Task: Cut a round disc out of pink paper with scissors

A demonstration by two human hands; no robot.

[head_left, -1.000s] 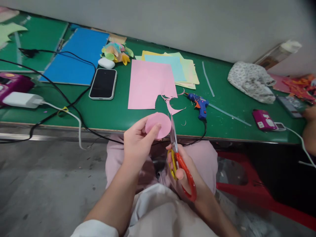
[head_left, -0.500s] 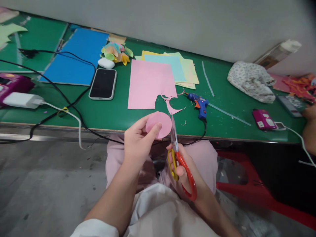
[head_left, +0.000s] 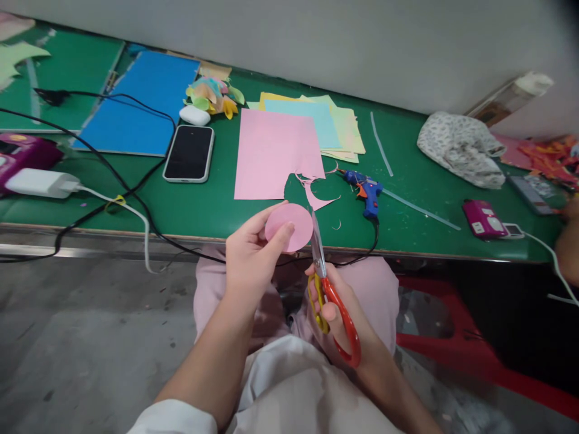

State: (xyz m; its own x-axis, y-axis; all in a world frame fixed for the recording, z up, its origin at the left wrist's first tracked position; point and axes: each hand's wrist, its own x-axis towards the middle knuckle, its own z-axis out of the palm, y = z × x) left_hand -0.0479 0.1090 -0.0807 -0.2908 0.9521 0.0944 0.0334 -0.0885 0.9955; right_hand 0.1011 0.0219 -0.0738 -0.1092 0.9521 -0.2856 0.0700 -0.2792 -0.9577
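Between thumb and fingers, my left hand pinches a round pink paper disc over the table's front edge. My right hand grips scissors with one red and one yellow handle. Their blades point up and away from me, close against the disc's right edge; whether they touch it I cannot tell. Beyond the disc lies a pink paper sheet with a curved bite cut from its lower right corner. A curved pink offcut rests beside that corner.
Right of the paper lies a blue glue gun with a clear glue stick. Coloured sheets, a phone, a white case and a blue board are behind and left. Black cables cross the left side. Another person's arm shows far right.
My left hand and the disc have shifted slightly left and up. The scissors' blades have tilted a little left with them. Things on the table stay put.
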